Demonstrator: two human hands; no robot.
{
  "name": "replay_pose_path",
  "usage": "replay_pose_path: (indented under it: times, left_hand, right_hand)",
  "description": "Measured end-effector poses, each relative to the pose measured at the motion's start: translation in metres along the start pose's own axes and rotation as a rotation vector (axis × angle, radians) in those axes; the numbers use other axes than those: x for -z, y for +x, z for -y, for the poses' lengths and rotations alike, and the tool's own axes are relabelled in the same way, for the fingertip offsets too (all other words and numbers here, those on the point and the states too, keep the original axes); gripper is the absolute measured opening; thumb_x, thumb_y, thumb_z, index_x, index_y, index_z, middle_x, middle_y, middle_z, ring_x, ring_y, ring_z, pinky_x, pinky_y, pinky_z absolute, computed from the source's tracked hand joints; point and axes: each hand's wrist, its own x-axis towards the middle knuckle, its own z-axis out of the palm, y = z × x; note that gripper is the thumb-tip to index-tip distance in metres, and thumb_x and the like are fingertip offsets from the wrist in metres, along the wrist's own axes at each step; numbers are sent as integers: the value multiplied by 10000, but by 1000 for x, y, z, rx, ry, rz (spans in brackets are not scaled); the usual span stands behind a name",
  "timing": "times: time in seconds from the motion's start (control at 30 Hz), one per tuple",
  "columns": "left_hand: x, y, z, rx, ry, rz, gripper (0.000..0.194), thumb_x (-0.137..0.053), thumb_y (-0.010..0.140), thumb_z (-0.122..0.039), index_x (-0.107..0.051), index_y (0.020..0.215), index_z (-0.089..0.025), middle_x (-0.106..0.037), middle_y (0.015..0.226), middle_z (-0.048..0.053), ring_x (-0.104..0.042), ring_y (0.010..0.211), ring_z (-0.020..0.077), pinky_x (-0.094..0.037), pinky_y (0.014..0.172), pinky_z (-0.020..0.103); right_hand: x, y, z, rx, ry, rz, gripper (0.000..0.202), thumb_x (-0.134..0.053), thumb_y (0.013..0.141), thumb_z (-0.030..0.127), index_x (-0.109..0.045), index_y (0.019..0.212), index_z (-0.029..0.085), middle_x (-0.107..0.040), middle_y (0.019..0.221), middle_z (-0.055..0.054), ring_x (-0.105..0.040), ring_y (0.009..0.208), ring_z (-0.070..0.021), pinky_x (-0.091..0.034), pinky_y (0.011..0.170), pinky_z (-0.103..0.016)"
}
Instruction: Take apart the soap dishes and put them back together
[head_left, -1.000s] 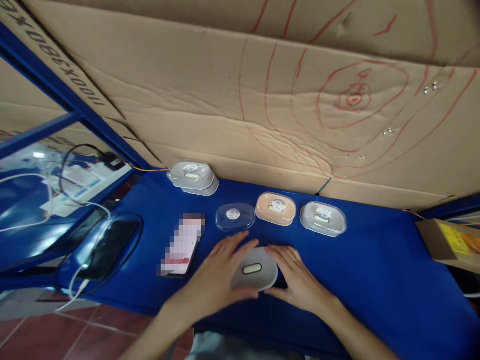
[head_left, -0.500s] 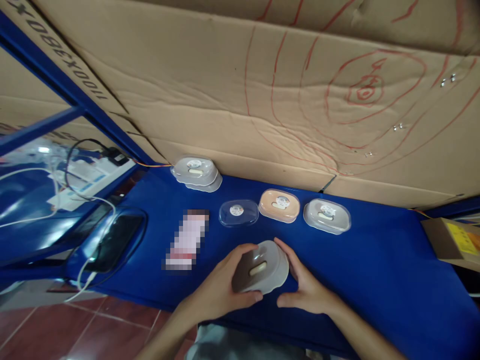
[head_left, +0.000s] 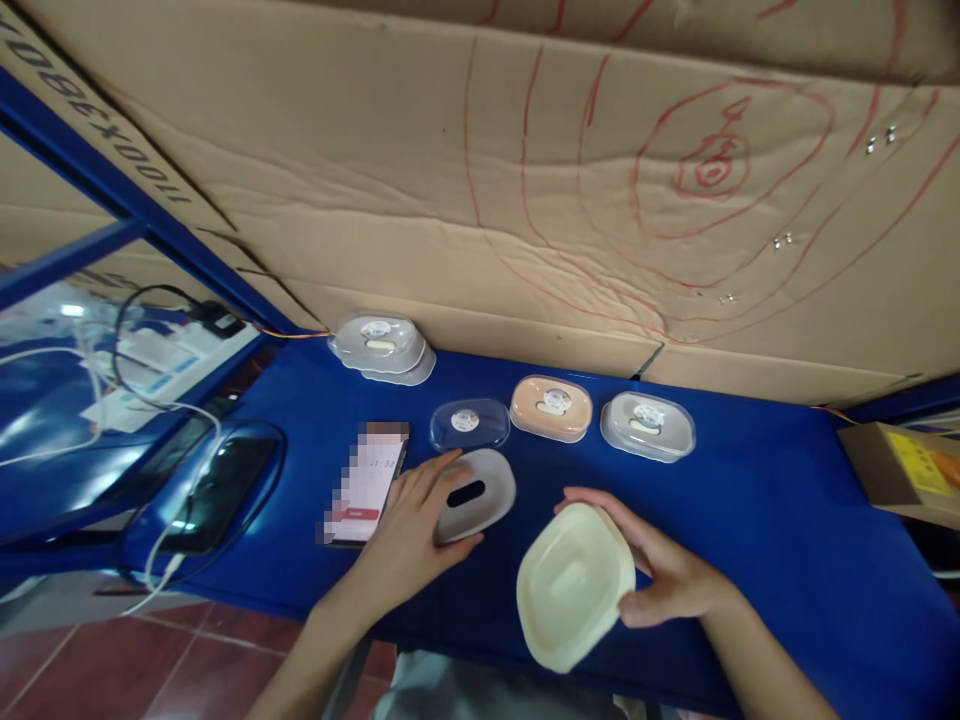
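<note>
My left hand (head_left: 424, 515) grips a grey oval dish (head_left: 491, 490) by its left end, fingers over the far rim and thumb on the near side. A dark oblong slot cuts through its middle; it looks like the upper part of a soap dish. In my right hand (head_left: 660, 570) is a cream oval dish (head_left: 574, 590), tilted, with a raised oblong bump in its centre. Fingers are behind its right rim and the thumb is at the lower right edge. The two dishes are apart. Just beyond the grey one lies a clear plastic lid (head_left: 487, 430) with a round label.
A peach lidded dish (head_left: 551, 408) and a grey lidded dish (head_left: 649, 428) stand along the back. Stacked grey ones (head_left: 382, 350) are at back left. A phone (head_left: 367, 485) lies left of my hand. A cardboard wall (head_left: 375, 150) closes off the blue table (head_left: 757, 520).
The grey dish and the cream dish, together before, are now separated. My left hand moved left with the grey one; my right hand moved right, turning the cream one to show its hollow.
</note>
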Motion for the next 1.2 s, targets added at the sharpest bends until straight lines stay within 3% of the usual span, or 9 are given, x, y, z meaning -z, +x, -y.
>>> replay_pose_path:
  times: [0.13, 0.27, 0.4, 0.5, 0.6, 0.7, 0.83, 1.0, 1.2]
  left_hand:
    - [-5, 7, 7, -107, 146, 116, 657, -849, 847, -319, -547, 1430, -315, -465, 1644, 131, -474, 1467, 410, -410, 1155, 652]
    - [-9, 12, 9, -137, 142, 45, 640, -771, 933, -371, -490, 1503, -298, -333, 1718, 160, -375, 1546, 412, -405, 1184, 653]
    - [-4, -2, 0, -136, 104, -29, 541, -615, 1036, -346, -441, 1547, -307, -352, 1706, 137, -356, 1566, 352, -422, 1202, 611]
    - [-6, -22, -15, -184, 120, 28, 649, -673, 996, -399, -415, 1583, -301, -370, 1700, 140, -359, 1562, 380, -422, 1195, 651]
    - [-18, -40, -29, -239, 202, 96, 746, -750, 938, -399, -421, 1596, -277, -341, 1723, 153, -349, 1566, 415, -391, 1198, 705]
    - [-29, -46, -29, -261, 274, 88, 558, -647, 1000, -259, -505, 1539, -277, -385, 1712, 120, -391, 1558, 366, -391, 1221, 661]
    - [-31, -45, -16, -228, 245, 47, 453, -581, 1009, -207, -584, 1459, -265, -407, 1705, 111, -414, 1549, 367, -286, 1269, 687]
    - [-21, -40, -10, -190, 152, 1, 450, -567, 991, -175, -593, 1423, -301, -452, 1677, 98, -409, 1550, 382, -163, 1273, 757]
    - [-14, -9, -23, -9, -361, -145, 419, -581, 1030, -267, -538, 1441, -334, -506, 1593, 110, -473, 1501, 316, -392, 1242, 597]
  right_hand:
    - [-2, 1, -1, -35, -104, 95, 1120, -994, 643, 391, -383, 1580, 328, -451, 1621, -111, -446, 1503, -342, -309, 1254, -503]
    - [-15, 14, -14, -52, -338, 130, 1139, -990, 628, 354, -371, 1584, 327, -481, 1590, -106, -477, 1471, -339, -349, 1240, -517]
    - [-28, 25, -24, 44, -643, 20, 1062, -935, 699, 352, -352, 1583, 280, -412, 1637, -150, -379, 1536, -357, -329, 1257, -546]
    - [-35, 32, -31, 90, -875, -84, 979, -914, 753, 362, -383, 1571, 269, -455, 1615, -157, -346, 1550, -363, -311, 1264, -572]
    - [-37, 36, -35, 65, -1017, -100, 1008, -922, 757, 510, -399, 1584, 271, -435, 1639, -170, -349, 1548, -394, -300, 1265, -611]
    - [-28, 36, -30, 79, -1091, -135, 968, -798, 860, 623, -324, 1634, 287, -353, 1692, -167, -322, 1569, -392, -323, 1258, -613]
    - [-1, 51, -8, 167, -1261, -399, 697, -585, 1042, 485, -282, 1647, 321, -315, 1709, -142, -285, 1591, -356, -315, 1260, -612]
    - [35, 102, 22, 160, -1393, -500, 687, -650, 993, 393, -362, 1610, 299, -285, 1726, -149, -256, 1602, -390, -221, 1282, -658]
    - [57, 127, 37, 105, -1308, -500, 763, -814, 857, 368, -464, 1528, 269, -475, 1579, -195, -421, 1478, -457, -345, 1183, -692]
